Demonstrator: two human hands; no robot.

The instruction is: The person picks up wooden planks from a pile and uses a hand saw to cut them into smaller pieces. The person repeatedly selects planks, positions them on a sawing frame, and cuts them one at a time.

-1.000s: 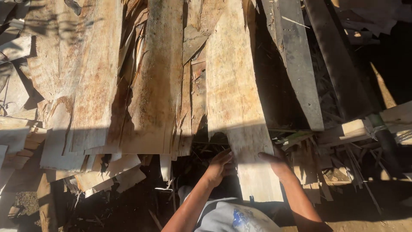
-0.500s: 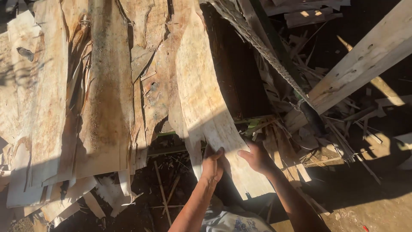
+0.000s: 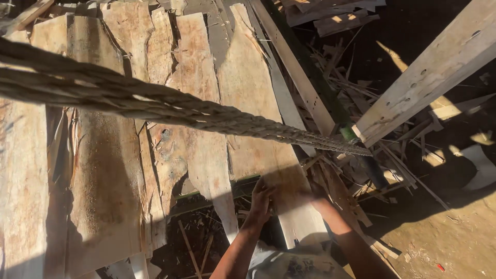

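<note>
My left hand grips the left edge of a long thin sheet of wood veneer, near its lower end. On the sheet's right edge rests my right hand, in deep shadow, its fingers hard to make out. The sheet leans against a rack among several other pale veneer sheets. A thick twisted rope stretches across the view in front of the sheets, from the left edge to a post at the right.
A pale wooden beam slants down from the upper right to the dark post where the rope ends. Splintered wood scraps lie behind. Bare dirt ground spreads at the lower right.
The view has swung so the rope now crosses the frame. Both hands stay at the lower end of the same sheet, which has shifted slightly right and stands straighter.
</note>
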